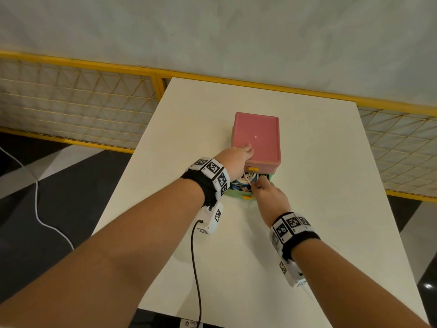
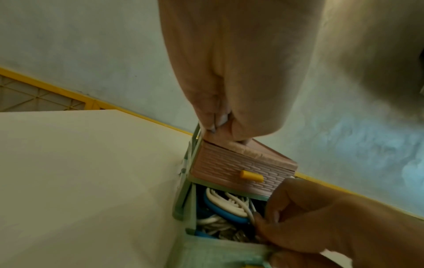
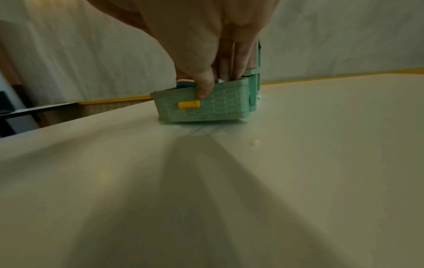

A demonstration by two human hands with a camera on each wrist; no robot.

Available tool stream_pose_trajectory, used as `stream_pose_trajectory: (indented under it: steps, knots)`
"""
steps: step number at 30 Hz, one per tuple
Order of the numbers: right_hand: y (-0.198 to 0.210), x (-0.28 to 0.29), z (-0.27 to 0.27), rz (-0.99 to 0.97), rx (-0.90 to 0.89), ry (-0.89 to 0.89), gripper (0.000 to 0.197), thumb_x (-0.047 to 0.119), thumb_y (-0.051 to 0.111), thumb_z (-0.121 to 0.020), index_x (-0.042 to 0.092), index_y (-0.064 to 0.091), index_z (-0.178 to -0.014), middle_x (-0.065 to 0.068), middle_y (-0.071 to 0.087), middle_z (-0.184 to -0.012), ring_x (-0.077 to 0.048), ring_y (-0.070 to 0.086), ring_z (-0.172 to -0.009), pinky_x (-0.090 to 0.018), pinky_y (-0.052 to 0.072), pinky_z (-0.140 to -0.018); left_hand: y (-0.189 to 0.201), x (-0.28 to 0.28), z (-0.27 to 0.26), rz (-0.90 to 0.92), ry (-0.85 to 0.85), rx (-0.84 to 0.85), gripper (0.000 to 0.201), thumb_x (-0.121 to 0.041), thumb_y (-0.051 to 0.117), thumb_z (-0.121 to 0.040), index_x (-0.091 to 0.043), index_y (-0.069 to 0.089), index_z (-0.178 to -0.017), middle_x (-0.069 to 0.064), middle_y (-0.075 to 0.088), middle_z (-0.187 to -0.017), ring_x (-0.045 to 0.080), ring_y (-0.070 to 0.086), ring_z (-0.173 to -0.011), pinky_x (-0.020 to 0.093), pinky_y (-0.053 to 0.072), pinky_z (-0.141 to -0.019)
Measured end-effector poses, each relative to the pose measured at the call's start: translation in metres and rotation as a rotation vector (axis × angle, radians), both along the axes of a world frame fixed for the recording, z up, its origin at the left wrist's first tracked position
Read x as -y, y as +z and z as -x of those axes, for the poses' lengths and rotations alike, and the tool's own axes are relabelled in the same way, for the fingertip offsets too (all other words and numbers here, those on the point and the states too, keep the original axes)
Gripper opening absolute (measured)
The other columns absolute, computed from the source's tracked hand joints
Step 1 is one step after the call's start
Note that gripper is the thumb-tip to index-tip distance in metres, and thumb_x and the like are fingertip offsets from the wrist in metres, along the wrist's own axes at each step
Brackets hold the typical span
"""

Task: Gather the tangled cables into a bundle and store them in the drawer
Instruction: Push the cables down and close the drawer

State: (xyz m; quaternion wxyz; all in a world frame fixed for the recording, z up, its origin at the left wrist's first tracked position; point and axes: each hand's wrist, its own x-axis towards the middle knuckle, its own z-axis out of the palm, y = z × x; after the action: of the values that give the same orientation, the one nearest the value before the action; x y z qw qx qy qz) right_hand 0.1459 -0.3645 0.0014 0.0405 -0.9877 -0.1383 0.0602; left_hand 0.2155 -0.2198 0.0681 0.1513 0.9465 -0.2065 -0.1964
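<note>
A small drawer unit (image 1: 256,138) with a pink top stands mid-table. Its upper pink drawer (image 2: 229,168) is closed. The lower green drawer (image 1: 236,192) (image 3: 218,108) is pulled out toward me. White and blue cables (image 1: 243,181) (image 2: 224,204) lie coiled inside it. My left hand (image 1: 238,155) (image 2: 220,125) holds the unit's top front-left corner with bent fingers. My right hand (image 1: 262,188) (image 3: 218,78) has its thumb on the green drawer's front face and its fingers inside, on the cables. The cables' right part is hidden by this hand.
The white table (image 1: 307,209) extends around the unit, with its edges close on the left and near sides. A yellow mesh fence (image 1: 71,107) runs behind. A black wire (image 1: 196,268) hangs from my left wrist device. A white cord (image 1: 37,209) lies on the dark floor.
</note>
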Motion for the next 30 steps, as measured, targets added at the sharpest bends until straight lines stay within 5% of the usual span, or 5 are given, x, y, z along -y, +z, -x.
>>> stream_pose_trajectory:
  steps: [5,10,15,22,30]
  knots:
    - [-0.011,-0.005,-0.008,0.076,0.103,-0.078,0.033,-0.007,0.072,-0.057,-0.002,0.067,-0.089,-0.016,0.060,-0.091,-0.034,0.058,-0.074,-0.038,0.052,-0.061,0.003,0.000,0.000,-0.020,-0.015,-0.012,0.073,0.014,0.039,-0.090,-0.010,0.015,-0.155,0.007,0.005,-0.164,0.021,0.009,-0.151,0.031,0.010,-0.121]
    - [-0.010,-0.005,-0.005,0.150,0.031,-0.136,0.052,0.002,0.047,-0.082,0.005,0.042,-0.134,-0.014,0.046,-0.122,-0.034,0.045,-0.104,-0.044,0.037,-0.091,0.004,0.001,0.002,-0.019,-0.003,-0.033,0.076,0.016,0.039,-0.089,-0.009,0.011,-0.155,0.006,0.001,-0.164,0.018,0.005,-0.151,0.028,0.007,-0.121]
    - [-0.014,0.001,-0.007,0.058,0.069,-0.165,0.047,0.015,0.054,-0.088,0.016,0.044,-0.134,-0.006,0.044,-0.127,-0.030,0.041,-0.112,-0.046,0.028,-0.097,0.005,0.001,0.005,-0.025,-0.003,-0.032,0.075,0.014,0.041,-0.089,-0.009,0.011,-0.155,0.006,0.001,-0.164,0.018,0.005,-0.151,0.028,0.007,-0.121]
    - [-0.033,-0.005,0.004,-0.096,0.151,0.035,0.063,-0.018,0.074,-0.047,-0.006,0.066,-0.108,-0.024,0.066,-0.112,-0.037,0.069,-0.087,-0.044,0.055,-0.081,0.001,0.002,0.003,-0.042,-0.019,-0.002,0.072,0.012,0.039,-0.091,-0.008,0.011,-0.155,0.008,0.002,-0.164,0.019,0.004,-0.151,0.030,0.010,-0.122]
    - [-0.017,-0.013,0.001,-0.051,0.078,-0.044,0.054,0.001,0.045,-0.084,0.005,0.041,-0.138,-0.014,0.037,-0.149,-0.021,0.048,-0.128,-0.037,0.019,-0.116,0.003,0.000,0.004,-0.066,-0.042,0.004,0.070,0.005,0.041,-0.093,-0.007,0.011,-0.155,0.008,0.002,-0.164,0.019,0.005,-0.151,0.029,0.010,-0.121]
